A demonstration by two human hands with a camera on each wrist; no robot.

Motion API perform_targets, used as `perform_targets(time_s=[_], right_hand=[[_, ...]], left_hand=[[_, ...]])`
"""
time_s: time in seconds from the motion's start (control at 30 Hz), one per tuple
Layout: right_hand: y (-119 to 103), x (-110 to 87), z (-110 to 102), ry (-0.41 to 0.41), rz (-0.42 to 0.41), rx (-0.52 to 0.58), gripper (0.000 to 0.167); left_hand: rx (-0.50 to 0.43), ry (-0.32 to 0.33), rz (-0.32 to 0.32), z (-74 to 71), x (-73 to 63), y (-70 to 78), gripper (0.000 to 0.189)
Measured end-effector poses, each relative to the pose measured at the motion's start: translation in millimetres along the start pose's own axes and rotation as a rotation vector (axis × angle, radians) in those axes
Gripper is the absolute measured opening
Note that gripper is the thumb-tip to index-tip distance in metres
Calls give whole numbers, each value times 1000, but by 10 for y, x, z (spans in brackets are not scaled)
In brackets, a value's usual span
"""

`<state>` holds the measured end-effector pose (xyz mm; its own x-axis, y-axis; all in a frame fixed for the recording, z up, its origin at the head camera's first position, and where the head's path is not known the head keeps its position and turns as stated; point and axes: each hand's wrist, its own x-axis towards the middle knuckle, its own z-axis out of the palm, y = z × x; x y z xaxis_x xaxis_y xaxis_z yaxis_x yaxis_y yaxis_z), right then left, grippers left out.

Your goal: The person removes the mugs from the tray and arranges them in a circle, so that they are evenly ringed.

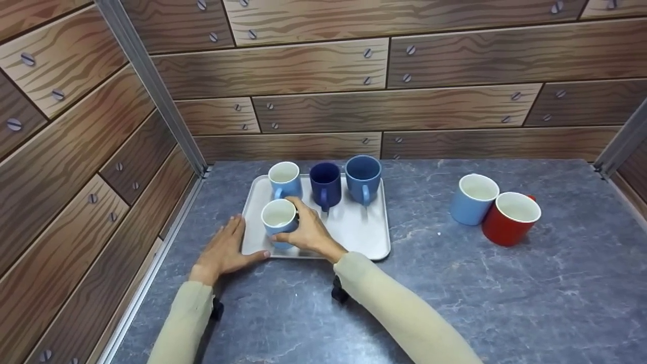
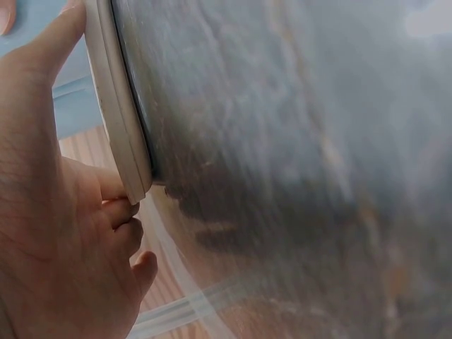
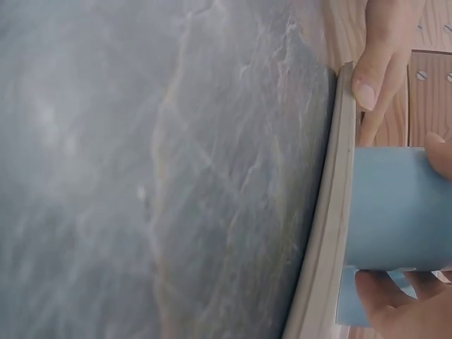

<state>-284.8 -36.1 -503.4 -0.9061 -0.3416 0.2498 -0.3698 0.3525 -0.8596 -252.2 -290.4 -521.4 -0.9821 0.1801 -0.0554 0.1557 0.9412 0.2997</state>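
Bright even light, glare on grey tabletop (image 1: pixel 505 303), soft shadows, blurry wrist views

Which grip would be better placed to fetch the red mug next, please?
Probably the right: the right grip is nearer the red mug, though it would first have to release the blue mug it holds. The left grip, farther away, touches the tray.

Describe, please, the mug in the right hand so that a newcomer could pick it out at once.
On the grey table, find the white tray, then the light-blue mug at its back left. Directly in front of that, near the tray's front left corner, is the mug you want: also light blue outside and pale inside, but the only one gripped by the right hand.
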Motion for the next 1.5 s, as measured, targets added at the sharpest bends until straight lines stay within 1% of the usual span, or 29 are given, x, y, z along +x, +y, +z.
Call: perform_targets(time_s=[0.17, 0.27, 0.37, 0.5, 0.7, 0.9, 1.03, 1.27, 1.43, 1.5], right_hand=[[4, -44, -4, 33, 12, 31, 91], [-11, -74, -27, 40, 12, 57, 90], [-53, -103, -77, 37, -1, 71, 89], [-151, -142, -170, 21, -44, 72, 88], [-290, -306, -375, -3, -103, 53, 86], [-295, -510, -619, 6, -146, 69, 87], [-244, -641, -803, 18, -127, 98, 90], [-161, -804, -1091, 57, -96, 78, 92], [-108, -932, -1302, 70, -88, 100, 93], [-85, -997, -1386, 89, -83, 94, 94]], left_hand=[[-13, 0, -1, 30, -26, 13, 129], [-10, 6, 5, 39, -30, 10, 129], [-4, 11, 12, 32, -23, 7, 129], [4, 6, 8, 3, -2, -3, 128], [4, -3, 0, -19, 5, -3, 128], [12, 0, 7, -10, -16, 5, 128], [17, 2, 12, -6, -26, 1, 128], [26, 0, 9, -33, -24, -8, 128], [21, -5, 4, -23, -12, 11, 129], [20, -10, 2, -13, -8, 19, 129]])
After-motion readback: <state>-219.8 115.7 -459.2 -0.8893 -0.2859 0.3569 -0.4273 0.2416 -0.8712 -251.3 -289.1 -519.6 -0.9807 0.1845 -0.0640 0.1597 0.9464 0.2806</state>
